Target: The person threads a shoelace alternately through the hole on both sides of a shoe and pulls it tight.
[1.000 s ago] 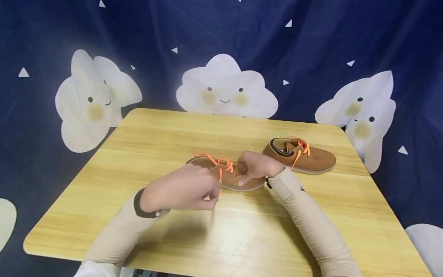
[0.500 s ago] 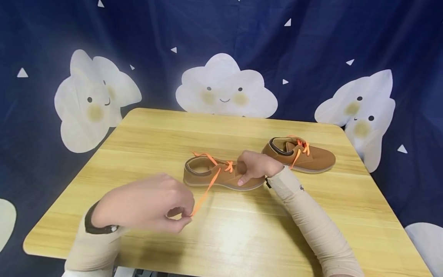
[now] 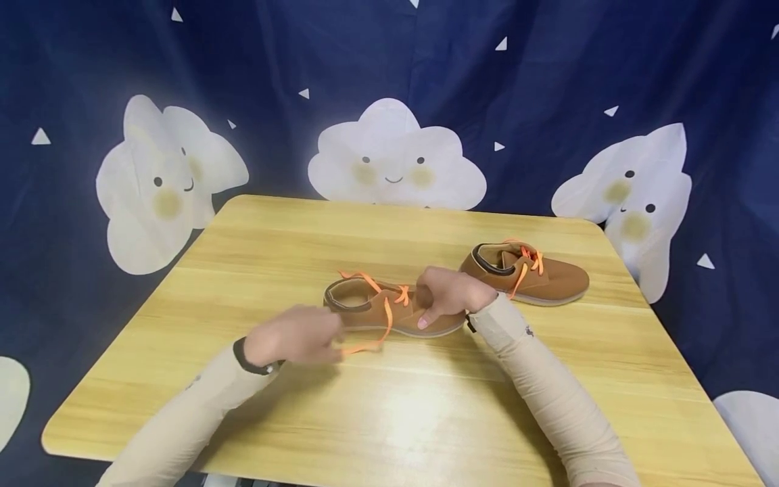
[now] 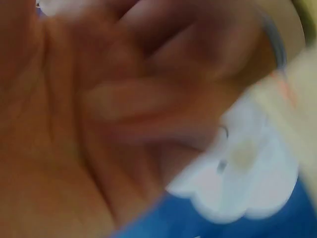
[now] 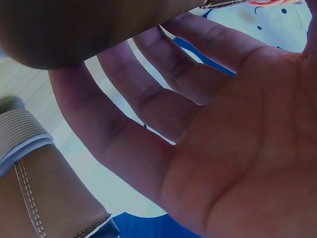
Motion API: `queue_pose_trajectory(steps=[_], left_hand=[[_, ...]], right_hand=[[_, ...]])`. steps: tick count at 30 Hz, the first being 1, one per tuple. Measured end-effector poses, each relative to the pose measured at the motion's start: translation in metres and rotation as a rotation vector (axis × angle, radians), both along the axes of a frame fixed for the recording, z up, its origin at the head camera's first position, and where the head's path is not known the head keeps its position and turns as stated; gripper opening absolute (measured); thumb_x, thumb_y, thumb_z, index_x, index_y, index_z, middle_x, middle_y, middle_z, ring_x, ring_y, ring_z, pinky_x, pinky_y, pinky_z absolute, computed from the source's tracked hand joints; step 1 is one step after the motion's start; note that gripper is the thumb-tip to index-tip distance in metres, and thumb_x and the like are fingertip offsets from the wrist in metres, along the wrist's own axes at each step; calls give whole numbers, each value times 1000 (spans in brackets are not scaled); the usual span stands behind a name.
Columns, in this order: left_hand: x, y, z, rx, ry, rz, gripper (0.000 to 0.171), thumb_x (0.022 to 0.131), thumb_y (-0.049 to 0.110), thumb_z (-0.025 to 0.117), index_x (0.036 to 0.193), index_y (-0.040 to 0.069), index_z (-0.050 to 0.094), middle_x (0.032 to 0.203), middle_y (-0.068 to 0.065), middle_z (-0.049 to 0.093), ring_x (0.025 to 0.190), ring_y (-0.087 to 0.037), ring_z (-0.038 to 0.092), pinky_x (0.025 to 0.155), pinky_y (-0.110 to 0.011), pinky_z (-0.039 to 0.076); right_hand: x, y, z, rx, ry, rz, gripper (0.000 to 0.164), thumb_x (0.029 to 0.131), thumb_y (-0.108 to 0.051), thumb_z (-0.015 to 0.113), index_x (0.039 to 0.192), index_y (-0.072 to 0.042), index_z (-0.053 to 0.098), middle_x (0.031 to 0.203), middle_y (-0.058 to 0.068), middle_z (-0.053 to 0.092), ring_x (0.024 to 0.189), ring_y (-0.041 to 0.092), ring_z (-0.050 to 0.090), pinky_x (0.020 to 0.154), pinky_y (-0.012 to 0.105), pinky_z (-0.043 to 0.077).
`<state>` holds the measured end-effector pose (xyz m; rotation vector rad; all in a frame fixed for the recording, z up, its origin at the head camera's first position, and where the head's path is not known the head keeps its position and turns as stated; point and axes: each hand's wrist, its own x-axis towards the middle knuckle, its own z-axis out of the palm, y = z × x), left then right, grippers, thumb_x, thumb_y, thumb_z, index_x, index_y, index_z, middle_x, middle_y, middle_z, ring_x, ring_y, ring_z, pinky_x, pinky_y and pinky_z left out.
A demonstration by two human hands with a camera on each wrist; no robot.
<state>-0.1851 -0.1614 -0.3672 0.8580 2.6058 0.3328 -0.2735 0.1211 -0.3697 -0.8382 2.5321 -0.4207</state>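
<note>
A brown shoe (image 3: 371,314) with orange laces lies at the middle of the table, toe to the right. My right hand (image 3: 453,292) grips its toe, thumb on the near side and fingers along the far side; in the right wrist view the fingers touch the brown toe (image 5: 74,29). One orange lace (image 3: 387,321) hangs down the near side and curves left along the tabletop. Its end reaches the fingers of my left hand (image 3: 295,336), which is blurred, so whether they pinch it is unclear. Another lace end (image 3: 349,274) lies over the shoe's far side.
A second brown shoe (image 3: 560,281) with orange laces tied in a bow stands behind and to the right, close to my right wrist. The wooden table (image 3: 274,230) has rounded corners. A dark blue curtain (image 3: 268,54) with white clouds hangs behind it.
My left hand first drew the near lace taut toward the front left, then came back toward the shoe, and the lace has gone slack. The right hand has kept its place on the toe.
</note>
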Motion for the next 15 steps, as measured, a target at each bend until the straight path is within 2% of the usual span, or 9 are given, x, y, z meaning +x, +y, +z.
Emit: queue_pose_trajectory(steps=[2,4,8,10,12,15], left_hand=[[-8,12,-9,186,-10,-12,29,100,36,67,76,19,67,57,13,41,50,-3,37,50,-22,30],[-13,24,-20,391,-58,-12,37,103,39,61,81,11,72,55,13,45,47,-3,41,48,-20,31],[-15,39,-38,664,-221,78,44,107,34,55,87,-1,70,49,10,47,42,-4,40,43,-18,28],[-14,42,-42,743,-277,125,40,108,30,55,92,-3,72,47,8,45,40,-5,36,42,-19,25],[-13,43,-42,780,-304,142,35,107,26,56,99,-2,74,47,6,42,40,-6,32,42,-19,24],[-14,39,-37,749,-297,112,32,107,23,56,102,-1,76,45,7,37,40,-5,28,41,-19,22]], right_hand=[[0,1,-1,3,5,-9,51,74,-33,93,111,-5,71,113,8,72,107,26,66,96,44,55],[1,2,-3,6,11,-20,56,74,-34,93,116,-4,70,119,9,72,112,27,66,99,46,54],[2,2,-5,19,21,-32,73,76,-36,92,132,2,64,135,15,67,127,33,62,109,49,50],[1,2,-6,24,26,-30,78,77,-36,92,136,3,61,140,17,64,131,34,60,111,50,49],[1,1,-6,24,28,-18,76,76,-36,92,134,4,62,137,18,66,128,34,62,109,49,50],[0,1,-6,23,37,-11,71,75,-36,93,129,2,66,129,15,70,119,30,65,102,47,54]])
